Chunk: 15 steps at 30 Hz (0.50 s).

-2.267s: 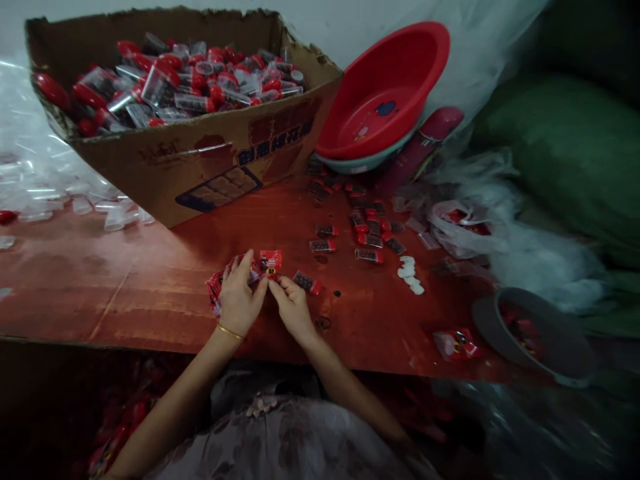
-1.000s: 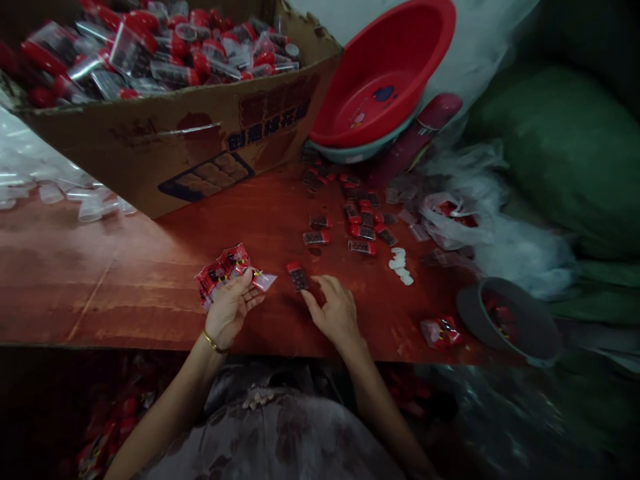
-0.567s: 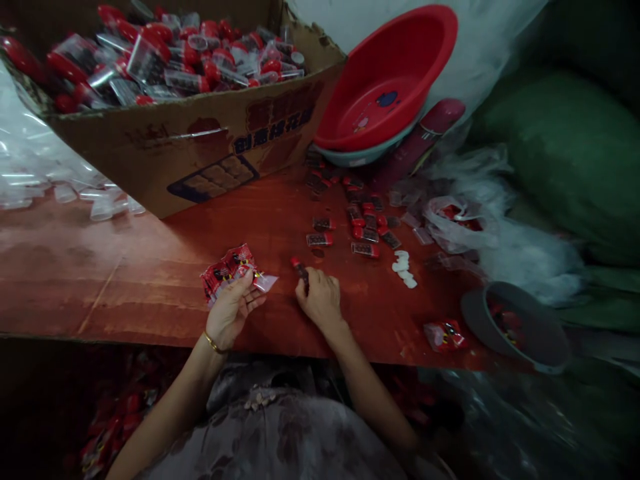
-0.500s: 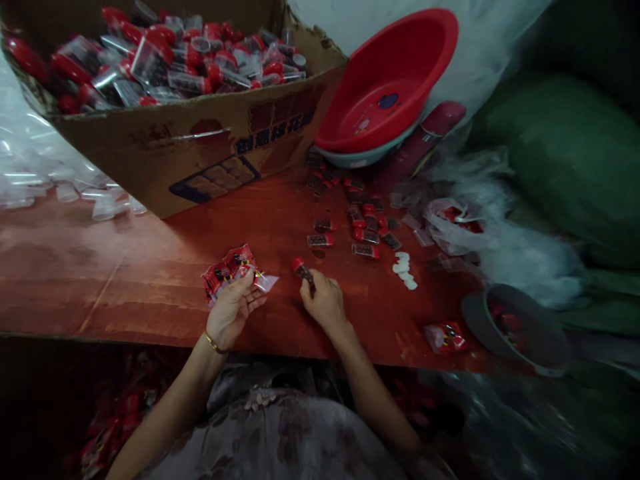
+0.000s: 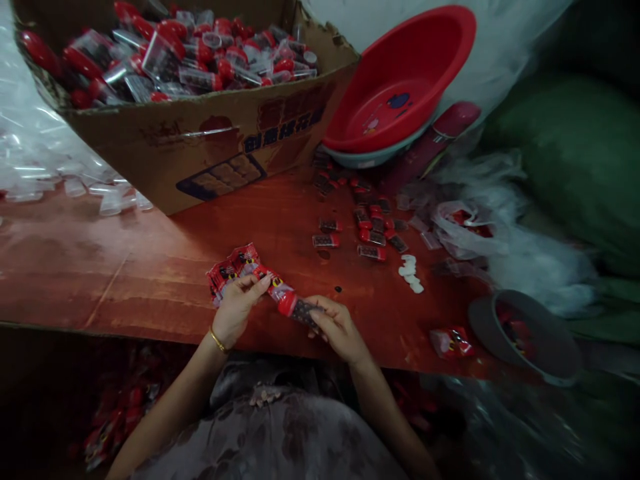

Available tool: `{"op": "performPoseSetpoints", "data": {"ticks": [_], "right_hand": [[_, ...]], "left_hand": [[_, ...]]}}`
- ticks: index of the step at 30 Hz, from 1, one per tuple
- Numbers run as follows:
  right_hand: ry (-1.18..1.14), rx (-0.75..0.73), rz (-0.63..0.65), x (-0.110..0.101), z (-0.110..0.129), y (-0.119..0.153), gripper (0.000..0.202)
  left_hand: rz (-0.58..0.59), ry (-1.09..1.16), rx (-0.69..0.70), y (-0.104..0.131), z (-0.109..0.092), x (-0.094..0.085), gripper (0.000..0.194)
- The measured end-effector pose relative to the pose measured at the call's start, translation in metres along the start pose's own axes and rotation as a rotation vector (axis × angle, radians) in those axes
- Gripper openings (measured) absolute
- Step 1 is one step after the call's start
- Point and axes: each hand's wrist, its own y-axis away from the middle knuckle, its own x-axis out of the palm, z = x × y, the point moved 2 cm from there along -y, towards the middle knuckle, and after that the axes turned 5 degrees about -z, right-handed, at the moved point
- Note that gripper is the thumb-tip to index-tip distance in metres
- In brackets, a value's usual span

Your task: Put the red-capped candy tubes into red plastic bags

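A red-capped tube (image 5: 303,312) has moved against a red packet (image 5: 278,289) over the table (image 5: 165,280); similar tubes (image 5: 197,79) crowd a cardboard box (image 5: 160,163). The left hand (image 5: 239,308) pinches the packet; the right hand (image 5: 341,330) grips the tube.

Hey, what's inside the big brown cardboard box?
Clear plastic tubes with red caps are piled inside the brown cardboard box, some showing dark contents. Its front wall and the uppermost tubes hide anything deeper.

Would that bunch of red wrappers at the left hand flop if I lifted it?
Probably floppy: the red wrappers look like thin printed film. Likely light too, since they look flat and layered. Perhaps slippery, given their shine.
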Motion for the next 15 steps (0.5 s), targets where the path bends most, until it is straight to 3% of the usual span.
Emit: {"op": "performPoseSetpoints", "data": {"ticks": [9,15], "right_hand": [[-0.019,-0.012,-0.059,0.011,-0.006,-0.004,0.024],[0.151,-0.171,-0.160,0.021,-0.009,-0.006,0.021]], "left_hand": [[0.033,0.044,0.036,0.004,0.004,0.006,0.038],[-0.075,0.107,0.054,0.005,0.018,0.010,0.040]]}}
